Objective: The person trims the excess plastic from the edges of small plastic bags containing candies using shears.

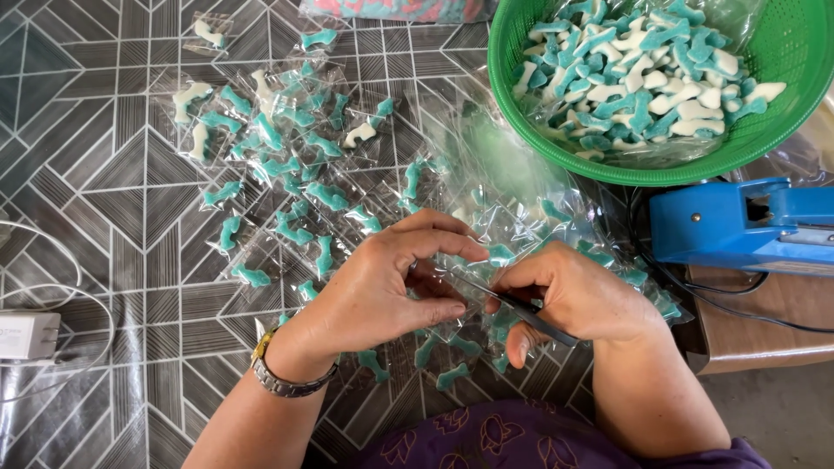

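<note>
Both hands sit closest: my left hand point(382, 287) pinches a clear candy packet point(452, 282), my right hand point(573, 300) grips dark tweezers point(521, 311) at it. Further right, green basket point(782, 52) holds blue-white gummies point(643, 69).

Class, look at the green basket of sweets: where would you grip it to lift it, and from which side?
Grip the green basket by its thick rolled rim on the near-left edge, coming from above: that rim is bare, while the blue machine crowds its lower right and sweets fill the bowl.

Patterned table point(104, 200), bagged candies point(287, 174), green basket point(539, 130), blue sealer point(738, 226)
</note>
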